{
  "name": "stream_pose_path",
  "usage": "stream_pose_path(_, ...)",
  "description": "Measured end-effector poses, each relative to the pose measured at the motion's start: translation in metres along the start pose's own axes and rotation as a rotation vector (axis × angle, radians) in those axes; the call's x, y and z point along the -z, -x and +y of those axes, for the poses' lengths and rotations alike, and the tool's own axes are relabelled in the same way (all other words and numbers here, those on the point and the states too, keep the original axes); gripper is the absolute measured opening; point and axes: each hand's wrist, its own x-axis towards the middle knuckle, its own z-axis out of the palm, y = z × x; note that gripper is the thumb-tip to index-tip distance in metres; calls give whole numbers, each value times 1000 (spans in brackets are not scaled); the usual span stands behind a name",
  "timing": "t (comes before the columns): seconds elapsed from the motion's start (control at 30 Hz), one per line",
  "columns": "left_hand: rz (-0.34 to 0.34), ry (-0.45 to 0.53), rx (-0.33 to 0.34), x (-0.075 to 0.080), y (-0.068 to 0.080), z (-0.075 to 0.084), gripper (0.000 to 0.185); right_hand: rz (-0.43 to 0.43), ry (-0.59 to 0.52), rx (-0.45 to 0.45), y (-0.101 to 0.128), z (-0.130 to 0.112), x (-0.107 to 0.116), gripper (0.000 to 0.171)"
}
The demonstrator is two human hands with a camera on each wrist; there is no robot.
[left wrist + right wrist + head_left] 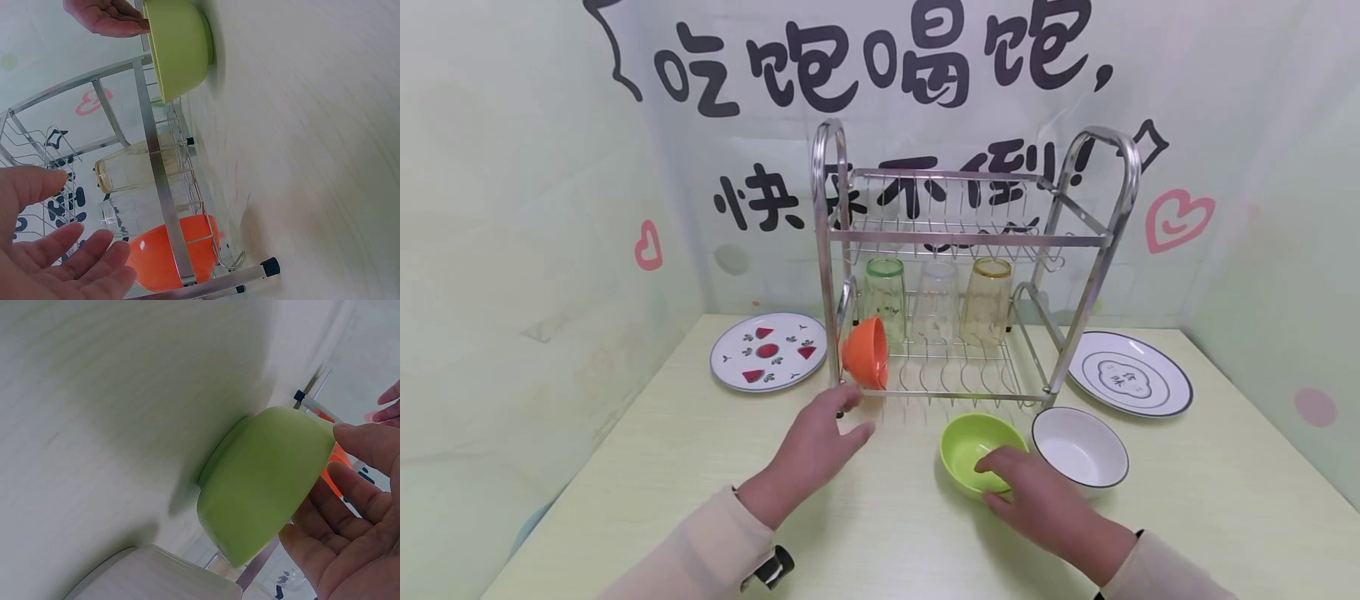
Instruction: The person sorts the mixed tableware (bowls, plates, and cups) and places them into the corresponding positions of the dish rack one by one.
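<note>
My right hand (1041, 504) pinches the near right rim of a lime-green bowl (958, 454), fingers inside and thumb outside. The right wrist view shows the thumb at the rim of the green bowl (269, 475), its base close over the table. My left hand (812, 450) has its fingers apart, with nothing between them, just in front of the dish rack's lower left corner. Nearest to it is an orange bowl (867, 354), standing on its side in the lower tier. In the left wrist view the orange bowl (169, 253) sits behind the rack's front bar, beyond the fingertips.
A two-tier metal dish rack (962, 239) stands at the back, with upside-down glasses (988, 304) in its lower tier. A white bowl (1078, 450) sits right of the green one. A watermelon-patterned plate (767, 379) lies left of the rack, a white plate (1165, 387) right.
</note>
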Motion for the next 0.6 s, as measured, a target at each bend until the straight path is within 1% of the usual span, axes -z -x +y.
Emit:
stream_pose_path(0.13, -13, 10, 11, -2, 0, -1, 36, 2, 36, 16, 1, 0, -1, 27)
stream_pose_path(0.37, -28, 25, 21, -5, 0, -1, 37, -16, 53, 45, 1, 4, -3, 23)
stream_pose_path(0.6, -47, 45, 30, -5, 1, 2, 37, -59, 49, 28, 0, 5, -3, 17)
